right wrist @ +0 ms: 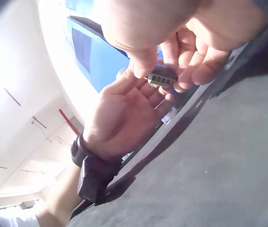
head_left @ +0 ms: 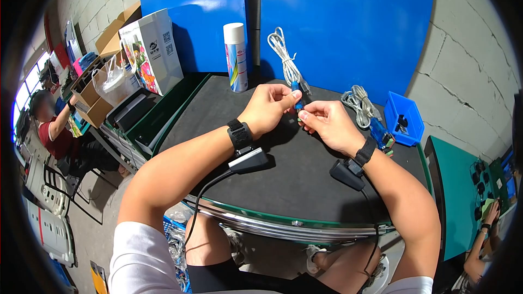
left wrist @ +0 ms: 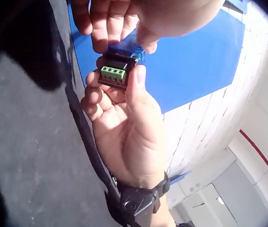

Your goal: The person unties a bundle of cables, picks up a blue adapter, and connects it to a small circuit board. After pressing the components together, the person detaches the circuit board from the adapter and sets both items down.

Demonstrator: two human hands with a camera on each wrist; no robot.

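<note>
My left hand (head_left: 266, 110) pinches a translucent blue connector (left wrist: 130, 49) between thumb and fingers. From it a bundled clear-grey cable (head_left: 285, 59) extends away over the table. My right hand (head_left: 336, 126) grips a small dark adapter board with a green screw terminal block (left wrist: 114, 74) at the connector's near end. In the left wrist view the terminal block's several openings face the camera, with the right thumb along one side. The right wrist view shows the terminal block between both hands' fingertips; the fingers partly hide where connector and board meet.
Right of my hands lie another coiled cable (head_left: 359, 103), a blue connector with green terminals (head_left: 381, 135) and a blue bin (head_left: 404, 117) holding small black parts. A spray can (head_left: 235, 60) stands at the back. Left is a green-edged tray (head_left: 182, 100); another person (head_left: 52, 130) sits beyond.
</note>
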